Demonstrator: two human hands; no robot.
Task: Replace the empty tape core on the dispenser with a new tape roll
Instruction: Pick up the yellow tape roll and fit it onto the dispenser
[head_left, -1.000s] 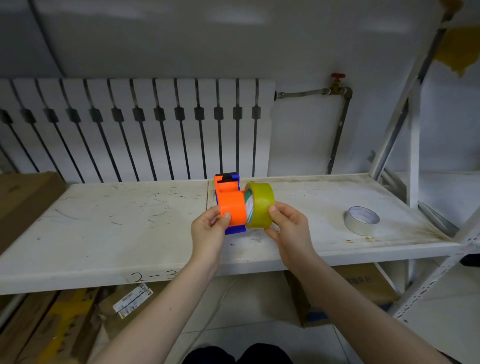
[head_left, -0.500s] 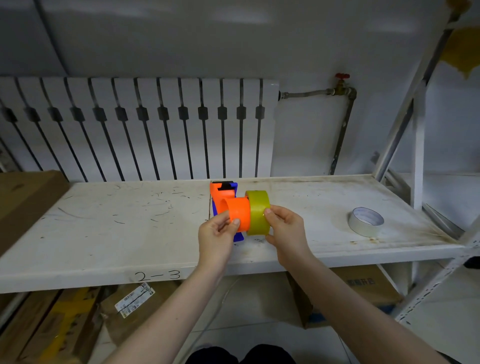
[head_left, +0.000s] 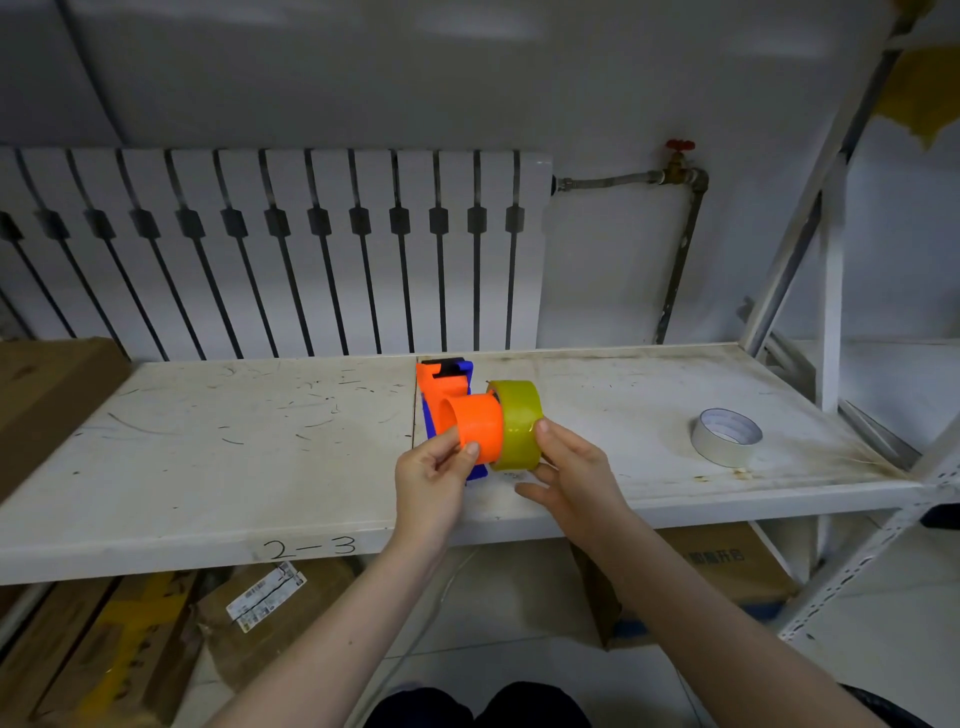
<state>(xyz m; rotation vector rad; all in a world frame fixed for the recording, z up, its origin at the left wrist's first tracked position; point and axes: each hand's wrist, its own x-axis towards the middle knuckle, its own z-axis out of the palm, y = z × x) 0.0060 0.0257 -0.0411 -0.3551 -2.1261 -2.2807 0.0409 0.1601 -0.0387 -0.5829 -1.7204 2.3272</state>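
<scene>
On the white shelf (head_left: 208, 467), one dispenser (head_left: 447, 395) pinched by left hand (head_left: 431, 478), one yellow tape roll (head_left: 517, 421) gripped by right hand (head_left: 571, 478), one empty core (head_left: 724, 436) apart.

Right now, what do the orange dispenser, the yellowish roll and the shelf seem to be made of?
Dispenser: looks like moulded plastic, with flat, saturated orange and blue and a smooth matte surface.
Roll: probably clear plastic tape, glossy and see-through yellow-green, with a highlight on its edge.
Shelf: likely white-painted metal, though board is possible; it is thin-edged, scuffed and stained, and sits on perforated uprights.
</scene>
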